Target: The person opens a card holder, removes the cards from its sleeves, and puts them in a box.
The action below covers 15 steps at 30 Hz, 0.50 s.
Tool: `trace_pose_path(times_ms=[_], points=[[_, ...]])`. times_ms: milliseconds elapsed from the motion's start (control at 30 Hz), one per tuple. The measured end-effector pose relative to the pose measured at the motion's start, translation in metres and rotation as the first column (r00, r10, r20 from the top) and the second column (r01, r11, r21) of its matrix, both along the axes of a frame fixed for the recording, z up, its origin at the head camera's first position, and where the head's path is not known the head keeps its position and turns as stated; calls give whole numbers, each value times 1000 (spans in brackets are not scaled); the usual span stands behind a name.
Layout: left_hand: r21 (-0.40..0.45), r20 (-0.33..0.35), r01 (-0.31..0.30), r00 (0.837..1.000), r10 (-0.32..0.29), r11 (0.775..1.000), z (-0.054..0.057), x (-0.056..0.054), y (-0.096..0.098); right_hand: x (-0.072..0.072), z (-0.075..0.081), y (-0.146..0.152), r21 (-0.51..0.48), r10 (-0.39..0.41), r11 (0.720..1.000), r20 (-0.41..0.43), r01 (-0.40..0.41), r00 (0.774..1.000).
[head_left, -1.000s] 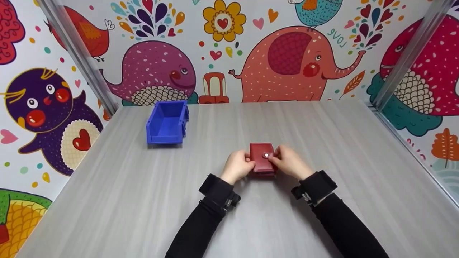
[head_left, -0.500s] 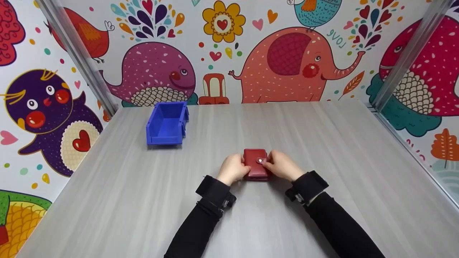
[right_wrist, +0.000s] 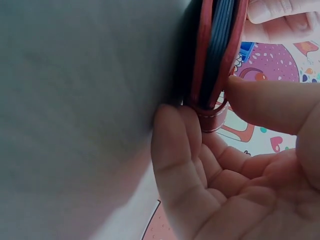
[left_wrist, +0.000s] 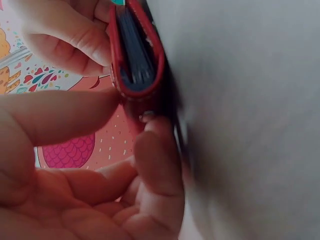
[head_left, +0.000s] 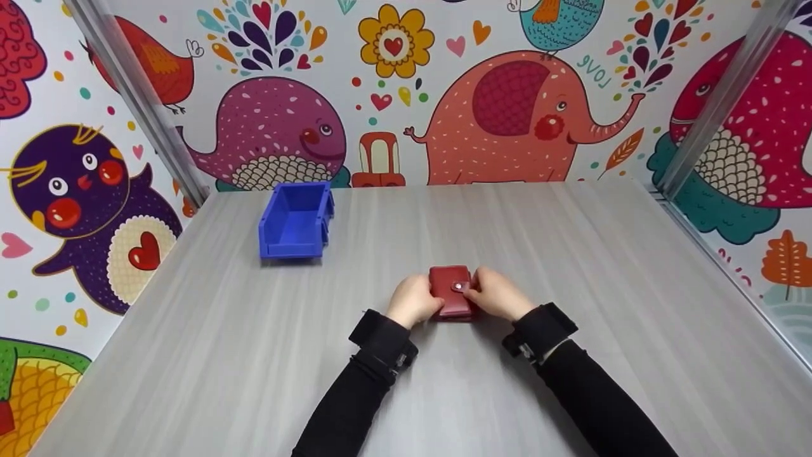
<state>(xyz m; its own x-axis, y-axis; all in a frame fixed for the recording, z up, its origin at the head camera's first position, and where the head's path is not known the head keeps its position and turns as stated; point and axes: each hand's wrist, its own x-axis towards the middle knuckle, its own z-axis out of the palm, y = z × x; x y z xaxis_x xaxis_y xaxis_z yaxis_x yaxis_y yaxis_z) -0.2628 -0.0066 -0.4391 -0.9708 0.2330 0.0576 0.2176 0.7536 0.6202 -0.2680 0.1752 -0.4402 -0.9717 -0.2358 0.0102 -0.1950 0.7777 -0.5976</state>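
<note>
A red leather card wallet [head_left: 448, 298] is held upright-facing near the middle of the table, its strap [head_left: 460, 287] with a round metal snap lying over the right edge. My left hand [head_left: 413, 301] pinches the wallet's left side, thumb on the front cover. On the right side, my right hand [head_left: 503, 294] pinches it with the thumb at the strap's end. In the left wrist view, dark sleeves [left_wrist: 137, 60] show between the red covers. The right wrist view shows the strap loop [right_wrist: 212, 121] curving round the edge, fingers beneath it.
A blue plastic bin [head_left: 293, 244] stands at the back left of the grey wood-grain table [head_left: 209, 355]. Walls with printed cartoon animals [head_left: 279, 127] rise behind and at the sides, with metal posts [head_left: 146, 105] at the corners.
Both hands have moved the wallet a little to the left and nearer to me, mostly in the first half second. The grip on each side looks the same.
</note>
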Motion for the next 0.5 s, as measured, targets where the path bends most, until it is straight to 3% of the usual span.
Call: trace_pose_path(times_ms=[500], points=[[-95, -35, 24, 999, -27, 995, 3, 1, 5, -2, -1, 1, 50, 15, 999, -24, -14, 1000]])
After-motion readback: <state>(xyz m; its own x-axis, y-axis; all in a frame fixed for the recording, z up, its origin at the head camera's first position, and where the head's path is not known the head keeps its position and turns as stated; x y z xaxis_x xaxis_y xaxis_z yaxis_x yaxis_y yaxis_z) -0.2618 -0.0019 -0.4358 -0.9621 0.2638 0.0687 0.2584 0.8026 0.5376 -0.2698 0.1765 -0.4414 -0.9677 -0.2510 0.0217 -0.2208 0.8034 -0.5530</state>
